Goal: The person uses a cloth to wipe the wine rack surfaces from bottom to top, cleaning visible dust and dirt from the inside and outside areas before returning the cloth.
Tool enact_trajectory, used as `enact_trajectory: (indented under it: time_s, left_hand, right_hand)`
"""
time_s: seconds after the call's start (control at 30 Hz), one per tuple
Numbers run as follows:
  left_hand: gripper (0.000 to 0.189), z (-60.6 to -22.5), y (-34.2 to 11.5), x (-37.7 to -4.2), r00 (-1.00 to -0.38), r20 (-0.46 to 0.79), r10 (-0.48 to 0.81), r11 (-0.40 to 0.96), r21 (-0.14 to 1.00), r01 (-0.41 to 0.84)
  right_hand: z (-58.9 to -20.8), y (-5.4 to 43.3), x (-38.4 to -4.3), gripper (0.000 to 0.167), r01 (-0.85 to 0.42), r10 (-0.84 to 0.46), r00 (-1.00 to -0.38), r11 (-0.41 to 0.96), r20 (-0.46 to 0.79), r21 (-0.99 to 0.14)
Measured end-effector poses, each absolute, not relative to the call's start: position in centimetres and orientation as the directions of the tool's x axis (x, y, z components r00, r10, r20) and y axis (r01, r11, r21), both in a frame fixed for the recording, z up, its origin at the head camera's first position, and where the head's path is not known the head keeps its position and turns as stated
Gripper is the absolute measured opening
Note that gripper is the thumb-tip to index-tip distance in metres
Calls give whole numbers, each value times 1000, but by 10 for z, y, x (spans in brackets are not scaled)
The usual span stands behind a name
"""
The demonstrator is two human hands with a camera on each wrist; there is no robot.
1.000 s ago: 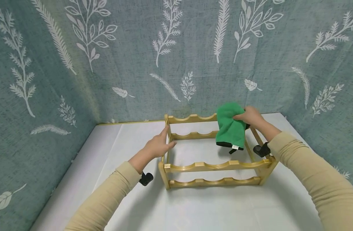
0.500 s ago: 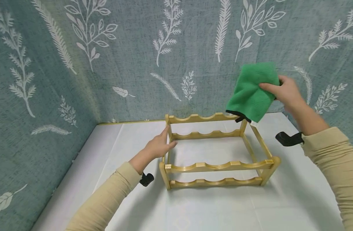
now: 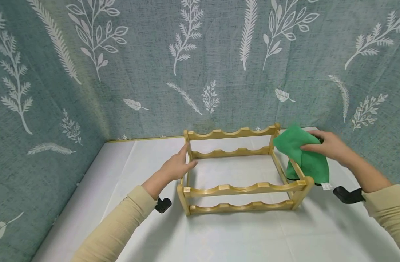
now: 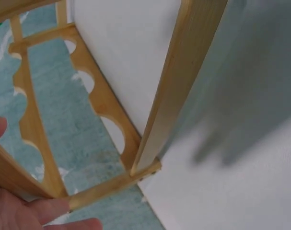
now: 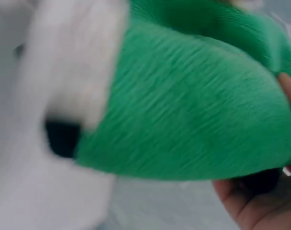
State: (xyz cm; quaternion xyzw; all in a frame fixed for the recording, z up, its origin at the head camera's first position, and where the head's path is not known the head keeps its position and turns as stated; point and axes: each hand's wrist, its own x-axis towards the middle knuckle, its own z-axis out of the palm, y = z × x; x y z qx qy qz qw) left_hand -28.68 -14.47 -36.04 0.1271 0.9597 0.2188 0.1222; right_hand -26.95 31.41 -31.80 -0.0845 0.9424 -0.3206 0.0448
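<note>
Right fingers (image 3: 319, 134) pinch green cloth (image 3: 314, 165); white tag (image 3: 326, 186) too blurred to read.

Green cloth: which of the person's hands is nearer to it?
Right. The right hand holds the green cloth at the right end of the rack; the left hand is at the rack's opposite end, apart from the cloth.

The person wears a wide-cuffed beige fabric left sleeve (image 3: 119, 223) at seven o'clock and a wrinkled beige fabric right sleeve (image 3: 391, 213) at four, with a rounded black left wrist device (image 3: 163, 205) and a curved black right wrist device (image 3: 348, 195).
</note>
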Motion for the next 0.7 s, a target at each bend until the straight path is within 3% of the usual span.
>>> enact_trajectory:
  time_s: [0.23,0.37,0.53,0.7]
  left_hand:
    - [78,-330,-138,-258,-910,-138,391,860,406,308]
    - [59,-331,-114,-224,-867,-41,497,826,326,459]
    - [27,-359,-85,-196,-782,193,592,745,238,623]
    - [29,-381,-73,-189,-756,364,544,649,389,654]
  right_hand:
    - [-334,300,-266,62,-159,-210,-978,722,6,-673]
    - [-331,298,-269,59,-138,-206,-978,731,-23,-668]
    - [-330,297,-269,56,-112,-209,-976,726,-64,-678]
    - [-331,295,-271,57,-113,-214,-974,736,-70,-667]
